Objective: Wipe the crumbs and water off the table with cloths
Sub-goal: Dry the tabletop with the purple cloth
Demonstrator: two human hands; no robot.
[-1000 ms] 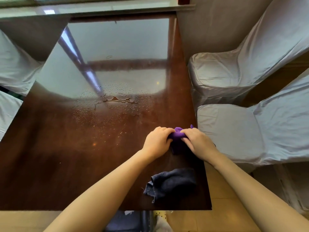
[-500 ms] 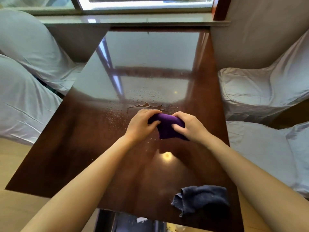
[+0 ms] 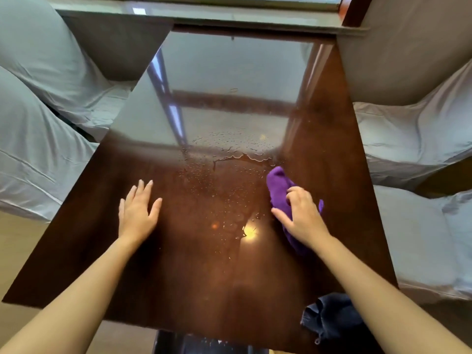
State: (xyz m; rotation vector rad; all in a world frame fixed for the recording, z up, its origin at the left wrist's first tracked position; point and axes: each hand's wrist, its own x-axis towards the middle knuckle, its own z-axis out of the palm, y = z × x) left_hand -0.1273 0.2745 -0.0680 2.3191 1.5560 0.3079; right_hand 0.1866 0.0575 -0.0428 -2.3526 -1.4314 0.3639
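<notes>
A glossy dark brown table [image 3: 194,277] fills the view. A puddle of water [image 3: 240,158] with many droplets around it lies at the table's middle. My right hand [image 3: 300,215] presses a purple cloth [image 3: 278,185] flat on the table, just right of the puddle. My left hand [image 3: 138,213] rests flat on the table left of the droplets, fingers spread, holding nothing. A dark grey cloth [image 3: 332,318] lies crumpled at the near right corner, partly behind my right forearm.
Chairs in pale grey covers stand on both sides: two on the left [image 3: 38,123] and two on the right [image 3: 413,139]. A window sill [image 3: 204,16] runs along the table's far end. A bright lamp reflection [image 3: 249,229] shines on the tabletop.
My left hand has let go of the purple cloth and moved left, flat onto the table. My right hand has carried the cloth to the right of the puddle.
</notes>
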